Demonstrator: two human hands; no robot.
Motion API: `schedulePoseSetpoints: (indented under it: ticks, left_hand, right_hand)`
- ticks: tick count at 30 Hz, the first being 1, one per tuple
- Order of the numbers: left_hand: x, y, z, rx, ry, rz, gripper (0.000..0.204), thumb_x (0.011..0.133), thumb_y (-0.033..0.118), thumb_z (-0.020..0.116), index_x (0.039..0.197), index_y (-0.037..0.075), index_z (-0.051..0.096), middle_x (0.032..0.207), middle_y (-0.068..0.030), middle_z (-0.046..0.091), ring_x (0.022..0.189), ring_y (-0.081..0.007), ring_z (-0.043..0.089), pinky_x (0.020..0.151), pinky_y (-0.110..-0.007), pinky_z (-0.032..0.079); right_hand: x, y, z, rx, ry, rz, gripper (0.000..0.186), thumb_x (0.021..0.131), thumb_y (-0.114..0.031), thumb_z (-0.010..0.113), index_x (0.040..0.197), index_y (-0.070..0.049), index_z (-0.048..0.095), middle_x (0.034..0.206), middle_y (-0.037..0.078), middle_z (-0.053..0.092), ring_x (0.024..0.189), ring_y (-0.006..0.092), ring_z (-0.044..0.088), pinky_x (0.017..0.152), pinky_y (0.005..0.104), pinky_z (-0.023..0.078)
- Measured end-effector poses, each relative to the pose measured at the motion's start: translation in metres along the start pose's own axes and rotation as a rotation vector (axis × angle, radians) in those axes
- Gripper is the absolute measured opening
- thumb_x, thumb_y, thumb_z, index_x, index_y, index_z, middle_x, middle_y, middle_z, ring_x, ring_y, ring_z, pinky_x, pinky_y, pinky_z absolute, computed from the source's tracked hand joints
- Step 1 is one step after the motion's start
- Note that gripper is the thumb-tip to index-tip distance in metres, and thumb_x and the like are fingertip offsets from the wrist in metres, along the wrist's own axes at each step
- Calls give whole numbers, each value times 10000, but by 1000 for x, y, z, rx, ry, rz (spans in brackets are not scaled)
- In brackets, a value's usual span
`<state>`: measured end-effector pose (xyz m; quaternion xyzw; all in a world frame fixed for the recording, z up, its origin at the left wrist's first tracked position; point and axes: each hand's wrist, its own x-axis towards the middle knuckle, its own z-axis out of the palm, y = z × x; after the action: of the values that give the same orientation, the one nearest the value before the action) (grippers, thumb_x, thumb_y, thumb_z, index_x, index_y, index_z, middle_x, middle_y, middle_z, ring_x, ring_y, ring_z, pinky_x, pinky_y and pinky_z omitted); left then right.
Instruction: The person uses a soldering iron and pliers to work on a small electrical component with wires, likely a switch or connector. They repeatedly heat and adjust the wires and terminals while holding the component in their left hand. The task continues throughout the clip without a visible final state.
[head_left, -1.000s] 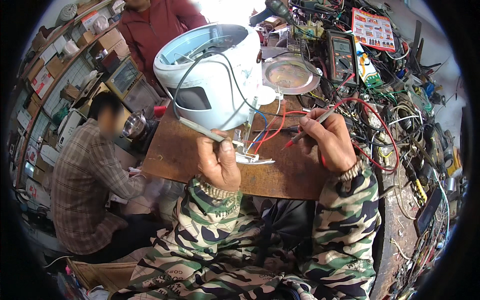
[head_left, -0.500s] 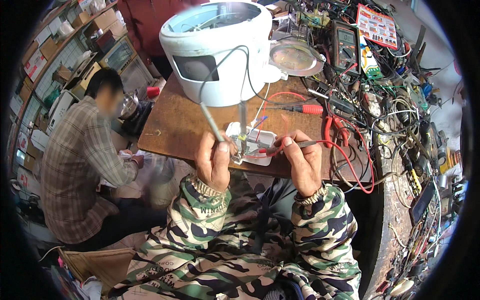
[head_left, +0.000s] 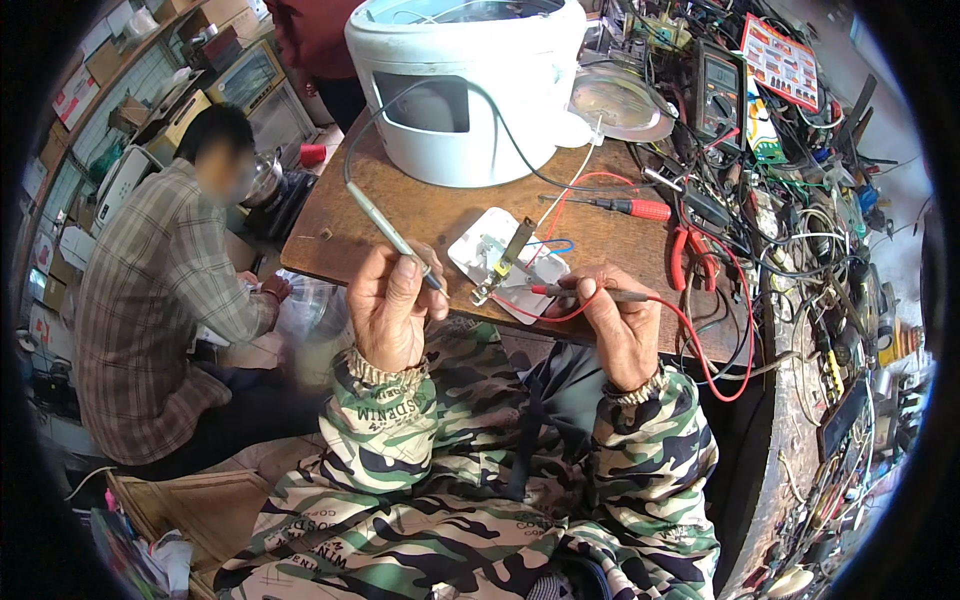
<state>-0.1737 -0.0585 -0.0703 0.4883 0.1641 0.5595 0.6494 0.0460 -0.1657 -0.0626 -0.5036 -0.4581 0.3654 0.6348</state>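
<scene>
My left hand [head_left: 392,305] grips a thin grey soldering iron [head_left: 385,227] like a pen, its tip pointing down toward a small white plastic part [head_left: 490,260] on the wooden bench [head_left: 440,215]. A metal bracket [head_left: 508,258] stands up from that part with blue and red wires. My right hand [head_left: 618,325] pinches a red-wired probe [head_left: 560,291], its tip touching the part near the bracket. Both sleeves are camouflage.
A large white appliance body [head_left: 470,85] stands at the back of the bench, a round metal lid [head_left: 620,105] beside it. A multimeter [head_left: 718,90], red pliers [head_left: 685,255], a red screwdriver [head_left: 635,208] and tangled cables crowd the right. Another person [head_left: 170,300] in a checked shirt sits left.
The view has tilted down and closer. My hands have moved slightly toward me with the iron and probe still held, and the white part now lies just beyond my fingers.
</scene>
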Motion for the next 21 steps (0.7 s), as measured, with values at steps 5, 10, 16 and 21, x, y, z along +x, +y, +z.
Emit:
schedulePoseSetpoints:
  ticks: [5,10,16,21]
  left_hand:
    - [-1,-1,-4,79,-81,51,231,1029,183,618,1161,1,564,993,-125,644,802,-170,649,630,-275,537]
    - [10,-6,-17,241,-194,190,210,1001,134,649,1143,-4,579,986,-140,661,914,-221,665,791,-388,585]
    - [15,-8,-14,107,-189,150,182,1006,111,639,1121,-8,565,1006,-141,700,927,-235,734,747,-286,618]
    - [18,-5,-13,175,-207,123,185,1010,122,635,1120,-9,563,1002,-148,702,918,-249,740,734,-273,613]
  right_hand:
    - [3,-5,-1,9,14,10,210,998,-158,655,1028,40,716,843,25,671,783,74,570,703,236,455]
    - [5,1,-2,-77,-6,-134,100,918,-65,732,968,16,702,891,38,702,788,92,597,706,256,487]
    - [8,-6,6,-112,77,-118,96,944,-85,686,952,11,690,851,15,667,775,86,570,699,253,472]
    - [9,-2,4,-120,58,-125,115,956,-92,674,969,21,691,831,8,648,772,83,558,698,253,467]
